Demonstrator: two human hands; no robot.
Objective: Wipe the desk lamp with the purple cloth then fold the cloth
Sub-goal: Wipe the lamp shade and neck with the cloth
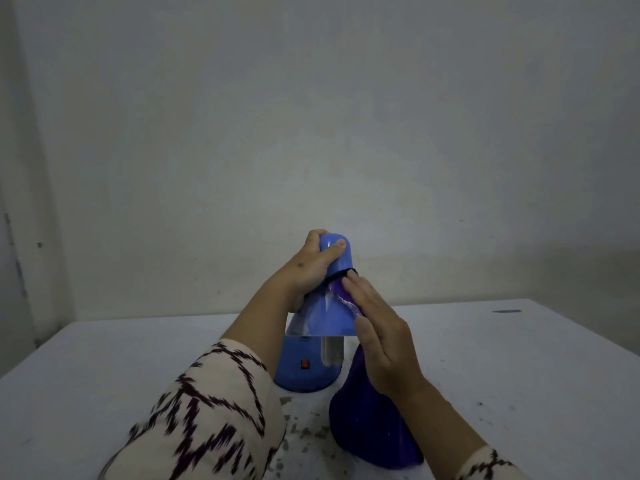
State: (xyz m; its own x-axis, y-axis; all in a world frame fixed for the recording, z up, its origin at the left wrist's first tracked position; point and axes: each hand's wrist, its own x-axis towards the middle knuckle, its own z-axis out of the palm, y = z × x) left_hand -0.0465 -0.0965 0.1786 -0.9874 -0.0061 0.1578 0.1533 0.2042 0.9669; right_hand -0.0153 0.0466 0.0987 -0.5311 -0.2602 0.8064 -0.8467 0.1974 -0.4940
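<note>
While the left hand (313, 268) curls around the narrow top of the blue desk lamp (320, 313), thumb laid across the rounded cap and fingers wrapped behind it, the right hand (379, 336) lies with straight fingers against the right side of the lamp's shade, pressing the purple cloth (372, 414) onto it. A strip of the cloth shows between the fingertips and the shade, with a pale, lighter edge there, and the rest hangs down under the palm and wrist in a dark purple drape that reaches the table (519, 358) just right of the lamp's base. The thumb of the right hand points down along the cloth. A thin black band runs round the neck of the shade, just above the right hand's fingertips and below the left hand's thumb. The lamp stands upright near the middle of the table, closer to the near edge than to the far edge, its flared shade sitting over a rounded blue base that carries a small red switch (304, 364) on the near face. Both forearms come in from the near edge, each in a cream sleeve (207, 414) with a dark zigzag pattern. The white tabletop is speckled with small dark flecks and worn patches near the lamp's base and toward the near edge. A short dark mark (506, 311) lies near the far right corner. A plain pale wall (311, 116) rises behind the far edge.
</note>
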